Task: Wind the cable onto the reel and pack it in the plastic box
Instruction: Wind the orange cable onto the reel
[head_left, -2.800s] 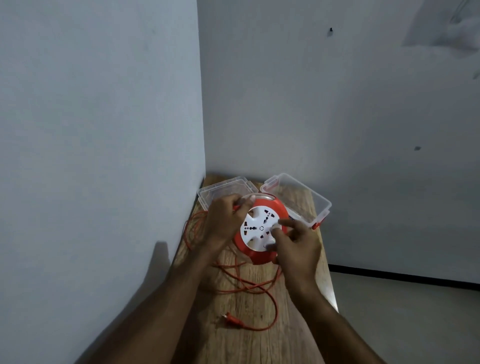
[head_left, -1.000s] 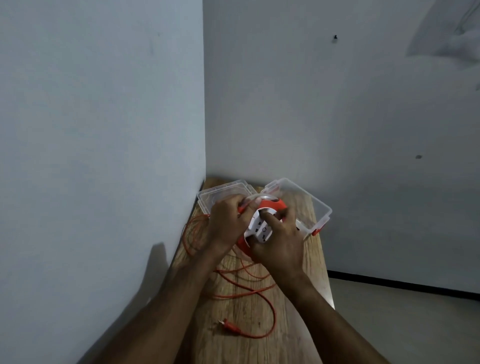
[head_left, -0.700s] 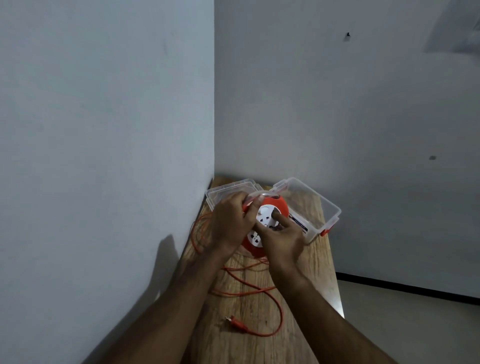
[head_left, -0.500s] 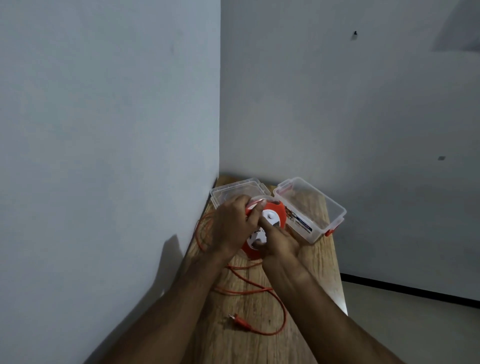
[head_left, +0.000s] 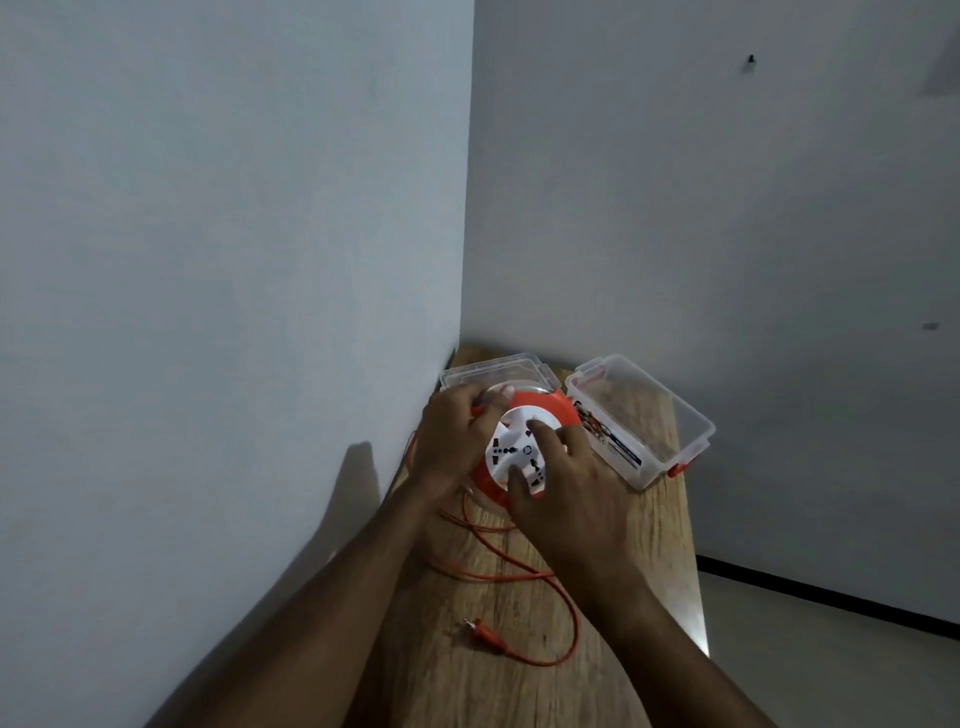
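An orange cable reel (head_left: 550, 410) with a white socket face (head_left: 511, 449) is held above a narrow wooden table (head_left: 639, 561). My left hand (head_left: 449, 441) grips the reel's left rim. My right hand (head_left: 563, 499) lies on the white face, thumb and fingers pressed on it. Loose orange cable (head_left: 519, 577) loops on the table below the reel and ends in an orange plug (head_left: 485, 635). A clear plastic box (head_left: 675, 421) with orange latches stands open to the right of the reel. Its clear lid (head_left: 493, 371) lies behind the reel by the wall.
White walls meet in a corner right behind the table and run along its left side. The table's right edge (head_left: 693, 561) drops to a grey floor with a dark skirting line (head_left: 831, 597).
My right hand has turned round on the white socket face, and the reel's face now tilts more toward me. The plug lies a little closer to the reel. The view has shifted left.
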